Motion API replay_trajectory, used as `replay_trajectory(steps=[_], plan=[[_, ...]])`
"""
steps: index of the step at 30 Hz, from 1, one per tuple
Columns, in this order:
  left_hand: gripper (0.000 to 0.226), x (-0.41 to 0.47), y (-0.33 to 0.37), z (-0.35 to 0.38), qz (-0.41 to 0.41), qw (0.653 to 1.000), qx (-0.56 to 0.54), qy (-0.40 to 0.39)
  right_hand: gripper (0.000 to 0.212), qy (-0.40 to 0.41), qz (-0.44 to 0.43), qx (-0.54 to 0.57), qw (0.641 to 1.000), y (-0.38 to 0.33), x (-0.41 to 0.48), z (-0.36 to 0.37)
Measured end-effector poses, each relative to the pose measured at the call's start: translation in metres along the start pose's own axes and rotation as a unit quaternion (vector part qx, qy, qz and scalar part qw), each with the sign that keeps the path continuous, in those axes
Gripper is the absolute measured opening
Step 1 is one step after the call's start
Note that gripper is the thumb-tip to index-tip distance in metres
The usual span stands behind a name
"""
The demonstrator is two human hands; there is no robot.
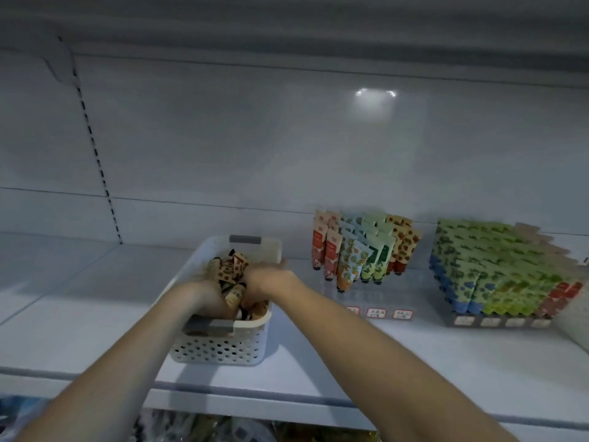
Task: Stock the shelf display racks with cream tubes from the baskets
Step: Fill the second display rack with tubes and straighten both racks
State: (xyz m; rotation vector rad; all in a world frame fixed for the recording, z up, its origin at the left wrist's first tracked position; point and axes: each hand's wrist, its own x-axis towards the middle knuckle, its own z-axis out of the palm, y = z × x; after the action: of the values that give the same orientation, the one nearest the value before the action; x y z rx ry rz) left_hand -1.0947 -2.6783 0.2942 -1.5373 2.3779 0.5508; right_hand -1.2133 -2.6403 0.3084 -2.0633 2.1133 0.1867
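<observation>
Left hand [207, 298], right hand [264, 279] buried in basket [220, 349] among tubes [229, 269] (grips hidden); overfull grab may spill some off near edge.

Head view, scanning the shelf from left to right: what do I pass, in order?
White basket of loose tubes → partly filled display rack → fully stocked display rack.

Your arms come in from the lower edge of the frame: your left forearm [127, 362] at lower left, your right forearm [366, 339] right of centre, both bare along all that shows. Your left hand [210, 298] and right hand [264, 279] are bare too, their fingers blurred.
</observation>
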Motion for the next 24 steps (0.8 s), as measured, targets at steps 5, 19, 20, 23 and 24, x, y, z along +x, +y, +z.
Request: replay_trajectory(steps=[5,19,20,23,24], plan=[[0.052,0.005,-0.013,0.002,0.044,0.999,-0.011,-0.01,0.021,0.033,0.023,0.05,0.998,0.001,0.001,0.003],[0.016,-0.066,-0.01,-0.022,0.088,0.811,-0.536,0.217,0.03,0.209,-0.015,0.503,0.838,0.02,-0.064,-0.037],[0.016,-0.076,-0.006,-0.019,0.106,0.777,-0.585,0.209,0.032,0.216,-0.04,0.531,0.819,0.024,-0.078,-0.037],[0.021,-0.104,0.008,-0.003,0.139,0.695,-0.686,0.163,0.024,0.243,-0.113,0.545,0.795,0.03,-0.116,-0.026],[0.024,-0.114,0.014,0.004,0.148,0.677,-0.707,0.139,0.025,0.261,-0.135,0.523,0.8,0.032,-0.126,-0.019]])
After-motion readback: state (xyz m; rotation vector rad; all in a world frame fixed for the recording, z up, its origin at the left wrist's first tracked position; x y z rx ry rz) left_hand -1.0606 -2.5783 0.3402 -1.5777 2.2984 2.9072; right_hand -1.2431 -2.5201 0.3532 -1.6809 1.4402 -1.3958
